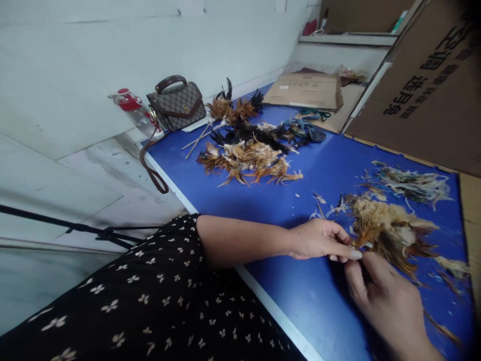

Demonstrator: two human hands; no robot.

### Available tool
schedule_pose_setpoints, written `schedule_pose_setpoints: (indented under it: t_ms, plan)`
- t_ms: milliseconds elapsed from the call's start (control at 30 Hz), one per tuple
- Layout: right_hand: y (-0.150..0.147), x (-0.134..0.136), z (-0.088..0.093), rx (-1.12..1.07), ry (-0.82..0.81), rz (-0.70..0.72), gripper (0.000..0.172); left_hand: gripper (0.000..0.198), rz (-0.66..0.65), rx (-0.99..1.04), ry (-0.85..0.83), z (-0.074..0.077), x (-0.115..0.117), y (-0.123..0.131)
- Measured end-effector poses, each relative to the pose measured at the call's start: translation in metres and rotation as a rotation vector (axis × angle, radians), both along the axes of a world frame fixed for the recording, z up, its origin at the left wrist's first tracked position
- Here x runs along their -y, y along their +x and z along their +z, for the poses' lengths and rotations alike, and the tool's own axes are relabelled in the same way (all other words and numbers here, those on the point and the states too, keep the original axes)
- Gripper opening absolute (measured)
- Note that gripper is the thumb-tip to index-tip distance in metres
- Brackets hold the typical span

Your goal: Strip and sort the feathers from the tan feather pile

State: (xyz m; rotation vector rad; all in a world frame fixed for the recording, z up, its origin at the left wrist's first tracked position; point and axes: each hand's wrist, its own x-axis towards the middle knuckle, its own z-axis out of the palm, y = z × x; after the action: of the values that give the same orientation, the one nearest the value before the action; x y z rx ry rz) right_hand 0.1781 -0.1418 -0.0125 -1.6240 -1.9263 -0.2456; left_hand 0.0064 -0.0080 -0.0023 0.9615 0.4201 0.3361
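My left hand [323,239] reaches across the blue tabletop with thumb and fingers closed in a pinch. An orange-brown feather [367,235] shows at its fingertips, against the pile behind. My right hand [389,296] is bent in close, its thumb and forefinger pressed together and almost meeting the left fingertips. What lies between the right fingers is too small to make out. Just beyond both hands sits a loose pile of tan and brown feathers [391,223]. Small white feather scraps [336,206] lie left of that pile.
Pale and bluish feather strips [417,184] lie at the far right. Tied brown feather bunches [251,158] and black feathers [255,135] are across the table. A handbag [178,106], a bottle [137,113] and flat cardboard [304,90] stand behind; a cardboard panel [424,90] rises right.
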Motion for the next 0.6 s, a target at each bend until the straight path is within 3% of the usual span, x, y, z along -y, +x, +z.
schedule_pose_setpoints:
  t_ms: [300,467,600]
  plan:
    - [0.003,0.002,0.003,-0.027,0.164,-0.033,0.006,0.056,0.003,-0.033,-0.021,0.004,-0.002,-0.002]
    - [-0.002,0.002,0.007,-0.072,0.28,-0.095,0.02,0.05,0.03,-0.052,-0.019,0.006,-0.001,-0.002]
    - [-0.004,0.0,0.012,-0.14,0.241,-0.111,0.018,0.048,0.03,-0.082,-0.003,0.006,-0.001,-0.001]
